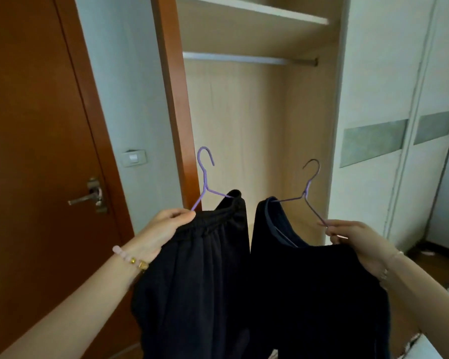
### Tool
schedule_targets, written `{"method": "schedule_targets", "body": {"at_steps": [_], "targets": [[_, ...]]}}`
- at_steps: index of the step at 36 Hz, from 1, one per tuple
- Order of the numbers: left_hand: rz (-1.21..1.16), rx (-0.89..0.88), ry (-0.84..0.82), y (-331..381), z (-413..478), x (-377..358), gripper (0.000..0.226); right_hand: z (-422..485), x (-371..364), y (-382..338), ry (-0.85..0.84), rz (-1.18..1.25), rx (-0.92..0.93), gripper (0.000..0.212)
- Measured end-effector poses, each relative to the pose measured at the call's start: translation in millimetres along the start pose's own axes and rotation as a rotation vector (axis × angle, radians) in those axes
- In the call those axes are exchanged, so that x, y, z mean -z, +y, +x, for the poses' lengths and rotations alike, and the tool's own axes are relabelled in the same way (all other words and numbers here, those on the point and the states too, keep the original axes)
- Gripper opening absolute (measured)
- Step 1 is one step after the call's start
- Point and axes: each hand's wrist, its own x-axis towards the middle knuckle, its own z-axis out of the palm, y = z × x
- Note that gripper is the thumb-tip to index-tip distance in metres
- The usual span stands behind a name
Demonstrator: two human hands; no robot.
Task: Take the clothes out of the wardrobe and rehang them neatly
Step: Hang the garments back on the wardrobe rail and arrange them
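The open wardrobe (244, 112) fills the middle of the view, its rail (244, 59) running under a pale shelf (257, 11), with a brown door (24, 125) to the left. In front of it, below the rail and well apart from it, hang two black garments side by side. The left garment (197, 281) has a gathered elastic waistband; the right garment (309, 294) shows a smooth dark-blue edge at its top. Both forearms reach forward and up. The left hand (163, 229) curls round the waistband and the arm of a purple hanger (205, 177), thumb on top. The right hand (355, 239) pinches the end of a second hanger (307, 187) between thumb and fingertips. Both hooks point up. A beaded bracelet (130, 257) sits on the left wrist
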Motion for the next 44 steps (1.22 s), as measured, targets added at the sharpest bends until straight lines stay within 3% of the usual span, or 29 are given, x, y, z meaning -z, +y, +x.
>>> {"method": "schedule_targets", "body": {"at_steps": [9, 17, 28, 44], "targets": [[0.107, -0.149, -0.203, 21.8, 98.1, -19.2, 0.028, 83.3, -51.0, -29.7, -0.02, 0.079, 0.047, 0.023], [-0.172, -0.244, -0.234, 64.7, 163.8, -59.9, 0.023, 127.2, -54.8, -77.9, -0.034, 0.017, 0.233, 0.026], [-0.243, -0.456, 0.05, 129.1, 250.8, -94.9, 0.026, 232.4, -61.7, -156.5, -0.107, -0.242, 0.493, 0.022], [-0.09, -0.469, 0.53, 225.1, 374.1, -90.1, 0.025, 444.8, -129.1, -287.2, -0.534, -0.196, 0.614, 0.018]]}}
